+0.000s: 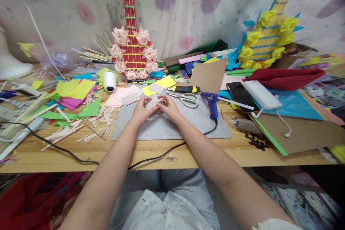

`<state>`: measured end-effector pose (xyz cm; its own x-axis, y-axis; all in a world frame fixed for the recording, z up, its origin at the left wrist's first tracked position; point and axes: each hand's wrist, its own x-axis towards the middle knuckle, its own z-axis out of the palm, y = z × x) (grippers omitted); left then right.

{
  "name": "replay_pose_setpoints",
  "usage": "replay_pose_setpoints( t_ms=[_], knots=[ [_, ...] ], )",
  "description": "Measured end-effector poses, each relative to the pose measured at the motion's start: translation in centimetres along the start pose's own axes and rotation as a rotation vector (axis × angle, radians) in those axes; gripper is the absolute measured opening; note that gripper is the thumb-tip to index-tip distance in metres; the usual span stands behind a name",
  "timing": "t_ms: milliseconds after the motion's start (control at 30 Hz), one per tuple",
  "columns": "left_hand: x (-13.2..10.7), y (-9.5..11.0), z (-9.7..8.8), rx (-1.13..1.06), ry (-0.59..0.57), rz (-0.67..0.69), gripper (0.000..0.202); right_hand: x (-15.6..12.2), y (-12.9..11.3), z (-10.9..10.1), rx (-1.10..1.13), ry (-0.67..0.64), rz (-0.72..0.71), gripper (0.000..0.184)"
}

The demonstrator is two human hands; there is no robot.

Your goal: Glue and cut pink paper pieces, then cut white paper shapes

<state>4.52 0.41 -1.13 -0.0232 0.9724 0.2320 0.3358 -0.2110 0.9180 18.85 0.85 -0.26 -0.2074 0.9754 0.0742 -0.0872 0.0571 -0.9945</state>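
Left hand [142, 110] and right hand [169, 107] both pinch a pale card [151, 102]; cable [156, 158] under right forearm [205, 149] could snag, tugging the glue gun [213, 107].

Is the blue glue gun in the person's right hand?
No, the blue glue gun stands apart, to the right of the right hand, with a visible gap between them.

Pale card [151, 102] partly hidden by left hand [141, 110] and right hand [170, 107]; red guitar [131, 39] at surface's far edge, neck cut off above; white object [12, 57], far left corner, likewise cut; black bits [257, 142] by near edge, too small for me.
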Motion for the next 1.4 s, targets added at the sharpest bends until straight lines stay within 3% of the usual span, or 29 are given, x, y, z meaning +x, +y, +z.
replay_pose_setpoints(
  t_ms=[333, 700, 867, 1033, 1400],
  knots=[
    [0.09, -0.52, -0.01, -0.021, 0.009, 0.02, 0.034, 0.06, 0.17, -0.15, 0.02, -0.043, 0.006, 0.021],
    [0.24, -0.68, -0.04, 0.008, 0.038, 0.011, 0.031, 0.1, 0.2, 0.04, -0.041, -0.035, -0.014, 0.034],
    [0.31, -0.85, -0.02, -0.067, 0.015, -0.034, 0.03, 0.18, 0.25, 0.0, -0.038, -0.006, 0.001, 0.026],
    [0.24, -0.69, -0.24, -0.11, -0.043, -0.006, 0.046, 0.19, 0.31, -0.12, -0.029, 0.0, -0.005, 0.027],
    [0.28, -0.44, -0.75, -0.214, -0.112, -0.018, 0.041, 0.1, 0.03, -0.04, 0.02, 0.02, 0.021, 0.024]
  ],
)
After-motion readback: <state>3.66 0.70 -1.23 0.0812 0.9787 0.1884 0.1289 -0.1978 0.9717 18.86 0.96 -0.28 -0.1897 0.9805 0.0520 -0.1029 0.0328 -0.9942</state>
